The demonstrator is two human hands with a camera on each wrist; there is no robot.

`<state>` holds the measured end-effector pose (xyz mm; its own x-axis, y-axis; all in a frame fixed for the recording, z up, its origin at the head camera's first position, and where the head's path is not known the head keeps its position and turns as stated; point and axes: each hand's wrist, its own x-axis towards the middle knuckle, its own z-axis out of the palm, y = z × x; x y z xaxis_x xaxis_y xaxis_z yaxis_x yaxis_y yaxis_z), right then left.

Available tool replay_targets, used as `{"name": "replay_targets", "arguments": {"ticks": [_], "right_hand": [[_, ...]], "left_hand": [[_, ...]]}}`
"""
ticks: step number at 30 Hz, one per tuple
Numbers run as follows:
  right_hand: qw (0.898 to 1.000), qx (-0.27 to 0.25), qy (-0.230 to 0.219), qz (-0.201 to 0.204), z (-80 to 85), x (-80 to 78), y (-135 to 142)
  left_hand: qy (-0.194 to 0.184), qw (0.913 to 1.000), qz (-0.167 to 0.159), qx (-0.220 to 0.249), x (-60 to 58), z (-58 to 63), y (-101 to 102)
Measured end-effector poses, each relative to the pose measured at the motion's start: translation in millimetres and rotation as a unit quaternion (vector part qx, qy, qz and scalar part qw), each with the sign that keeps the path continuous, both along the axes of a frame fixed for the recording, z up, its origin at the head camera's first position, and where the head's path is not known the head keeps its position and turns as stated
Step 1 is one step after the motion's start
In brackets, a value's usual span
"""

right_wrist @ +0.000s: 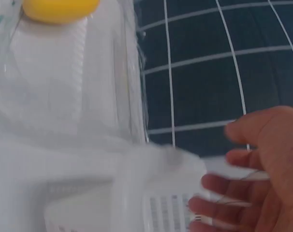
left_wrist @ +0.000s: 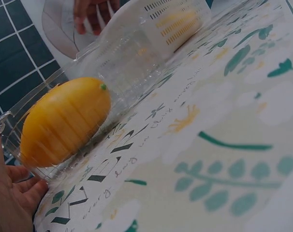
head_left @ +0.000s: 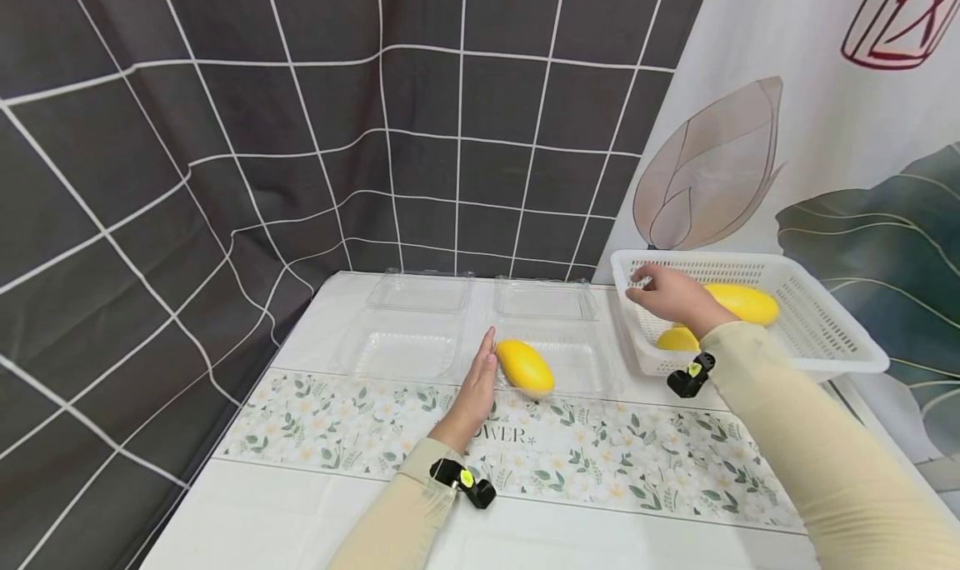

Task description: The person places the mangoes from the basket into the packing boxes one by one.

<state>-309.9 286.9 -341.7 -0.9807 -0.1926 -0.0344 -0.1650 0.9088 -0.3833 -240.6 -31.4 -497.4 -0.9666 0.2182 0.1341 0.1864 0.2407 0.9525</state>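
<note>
A yellow mango (head_left: 525, 367) with a small green tip lies in the right clear plastic clamshell box (head_left: 581, 370), at its left end. Along that end my left hand (head_left: 476, 395) stands on edge with straight fingers, right beside the mango; in the left wrist view its fingertips (left_wrist: 33, 193) are at the box wall. My right hand (head_left: 678, 295) is over the left end of a white perforated basket (head_left: 825, 337), holding nothing, its fingers loosely bent and apart in the right wrist view. In the basket are a large yellow mango (head_left: 746, 303) and another yellow fruit (head_left: 677, 338), partly hidden by my right arm.
A second clear box (head_left: 408, 355) stands to the left, its lid (head_left: 420, 292) folded open toward the back; the right box's lid (head_left: 545, 300) lies likewise. A floral printed strip (head_left: 322, 420) crosses the white table. Dark grid cloth (head_left: 420, 170) hangs behind and at left.
</note>
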Motion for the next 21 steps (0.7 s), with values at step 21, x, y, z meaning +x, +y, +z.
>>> {"name": "replay_targets", "arguments": {"ticks": [21], "right_hand": [[0.969, 0.116, -0.201, -0.088, -26.5, 10.7, 37]], "left_hand": [[-0.009, 1.0000, 0.003, -0.002, -0.5, -0.5, 0]]}}
